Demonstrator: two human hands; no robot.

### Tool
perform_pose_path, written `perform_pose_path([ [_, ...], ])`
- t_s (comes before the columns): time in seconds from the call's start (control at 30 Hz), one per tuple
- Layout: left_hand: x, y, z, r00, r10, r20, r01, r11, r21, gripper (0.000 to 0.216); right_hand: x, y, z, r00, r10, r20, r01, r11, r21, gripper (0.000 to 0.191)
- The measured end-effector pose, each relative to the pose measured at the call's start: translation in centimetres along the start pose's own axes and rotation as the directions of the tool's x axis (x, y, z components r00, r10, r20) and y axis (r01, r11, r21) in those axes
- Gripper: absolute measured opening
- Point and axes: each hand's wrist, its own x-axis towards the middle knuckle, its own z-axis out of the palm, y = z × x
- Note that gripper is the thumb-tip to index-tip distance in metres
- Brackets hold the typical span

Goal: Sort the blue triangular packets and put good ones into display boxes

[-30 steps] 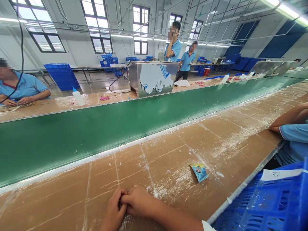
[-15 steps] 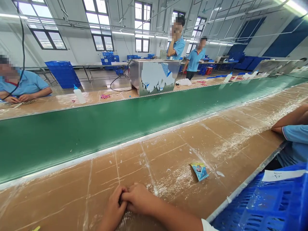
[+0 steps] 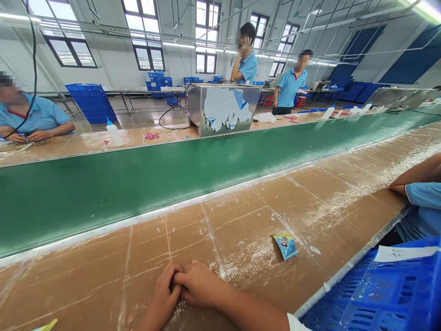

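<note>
On the brown worktop near the bottom of the view, my left hand [image 3: 166,286] and my right hand [image 3: 197,282] rest clasped against each other. The right fingers curl over the left ones, and both hands are closed. A small dark gap shows between them, with no object visible in it. To the right of my hands, apart from them, lies a small blue and yellow sachet [image 3: 285,246].
A green conveyor belt [image 3: 144,184] runs beyond the worktop [image 3: 86,271]. At lower right stands a blue crate [image 3: 386,294] with a paper label. A co-worker's arm [image 3: 420,174] leans on the worktop. Across the belt are a white bottle [image 3: 115,134] and a metal box [image 3: 196,110].
My hands stay clasped in almost the same place. Across the belt, the walking person has moved to the right. More of a yellow scrap shows at the bottom left edge.
</note>
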Motion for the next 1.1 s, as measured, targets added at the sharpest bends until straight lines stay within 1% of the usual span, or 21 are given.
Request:
perform_pose_path([
  [0.3, -0.05, -0.1, -0.05, 1.0, -0.014, 0.016, 0.014, 1.0, -0.001, 0.012, -0.05, 0.07, 0.04, 0.999, -0.01, -0.033, 0.009, 1.0, -0.024, 0.014],
  [0.5, 0.05, -0.14, 0.02, 1.0, -0.027, 0.015, 0.027, 1.0, 0.012, 0.014, -0.11, -0.14, -0.49, 1.0, -0.001, -0.019, 0.001, 1.0, -0.017, 0.014],
  [0.6, 0.08, 0.03, 0.02, 1.0, -0.022, 0.009, 0.022, 1.0, 0.01, 0.013, -0.06, -0.09, -0.31, 1.0, -0.003, -0.01, 0.003, 1.0, -0.018, 0.015],
  [0.93, 0.03, 0.07, 0.0, 1.0, -0.01, -0.016, 0.01, 1.0, 0.003, 0.015, -0.01, 0.1, 0.44, 0.999, -0.009, -0.037, 0.009, 1.0, -0.006, 0.015],
  [1.1, 0.02, -0.04, 0.06, 1.0, 0.0, -0.018, 0.0, 1.0, 0.01, 0.014, 0.0, 0.11, 0.27, 1.0, -0.001, -0.013, 0.001, 1.0, -0.025, 0.017],
])
